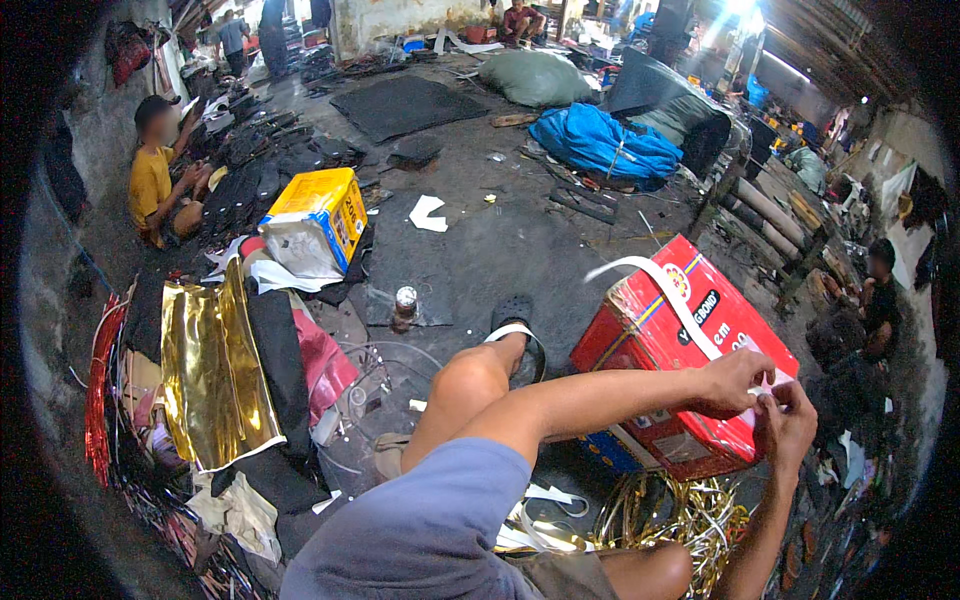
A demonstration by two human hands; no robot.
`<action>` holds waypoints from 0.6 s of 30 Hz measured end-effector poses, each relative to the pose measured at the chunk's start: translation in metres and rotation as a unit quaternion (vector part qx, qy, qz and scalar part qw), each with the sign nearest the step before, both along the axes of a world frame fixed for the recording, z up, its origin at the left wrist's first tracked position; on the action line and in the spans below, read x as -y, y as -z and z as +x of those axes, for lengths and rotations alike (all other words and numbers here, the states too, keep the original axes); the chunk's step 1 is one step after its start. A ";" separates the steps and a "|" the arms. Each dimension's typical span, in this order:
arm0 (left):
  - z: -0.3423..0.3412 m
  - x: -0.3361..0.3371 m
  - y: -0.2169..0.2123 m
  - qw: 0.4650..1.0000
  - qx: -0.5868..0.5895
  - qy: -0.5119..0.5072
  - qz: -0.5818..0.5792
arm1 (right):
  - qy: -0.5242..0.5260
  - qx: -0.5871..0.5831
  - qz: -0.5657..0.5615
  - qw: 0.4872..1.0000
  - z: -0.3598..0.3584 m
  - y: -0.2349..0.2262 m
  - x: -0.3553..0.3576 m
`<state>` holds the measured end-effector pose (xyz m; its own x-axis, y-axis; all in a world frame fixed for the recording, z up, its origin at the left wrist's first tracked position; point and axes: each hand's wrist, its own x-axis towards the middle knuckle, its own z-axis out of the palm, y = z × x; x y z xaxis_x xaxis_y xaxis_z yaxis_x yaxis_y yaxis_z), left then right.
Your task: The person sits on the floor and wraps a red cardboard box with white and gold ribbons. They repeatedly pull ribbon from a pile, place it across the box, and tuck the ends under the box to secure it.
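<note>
A long white strip [685, 312] lies over the top of a red box [625, 335], its far end curling up into the air. At the box's near right corner my left hand [738, 384] pinches the strip. Right beside it, my right hand [787, 420] grips the same strip, the fingertips of both hands nearly touching. What the fingers do in detail is partly hidden. Below the box lies a tangle of gold strips [665, 520]. Another white strip [545, 510] lies curled by my leg.
Left of my legs lie a gold sheet [215, 365], red strips [103, 390] and a yellow carton [335, 215]. A jar [404, 302] stands on the floor. Farther off are a blue bundle [600, 143], a filled sack [535, 78] and a person in yellow [158, 185].
</note>
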<state>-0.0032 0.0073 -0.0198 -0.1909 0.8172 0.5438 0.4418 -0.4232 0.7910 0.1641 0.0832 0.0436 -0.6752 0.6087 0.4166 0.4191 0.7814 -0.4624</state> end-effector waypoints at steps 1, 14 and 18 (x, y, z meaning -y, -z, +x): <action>0.001 0.000 0.000 1.000 -0.022 -0.010 0.011 | 0.007 0.013 0.006 1.000 0.007 -0.001 -0.002; 0.010 -0.005 0.006 0.988 -0.134 -0.047 0.058 | -0.044 0.028 0.131 0.990 0.030 0.006 0.001; 0.011 -0.003 0.002 0.989 -0.132 -0.044 0.055 | -0.065 0.034 0.160 0.984 0.031 0.004 -0.001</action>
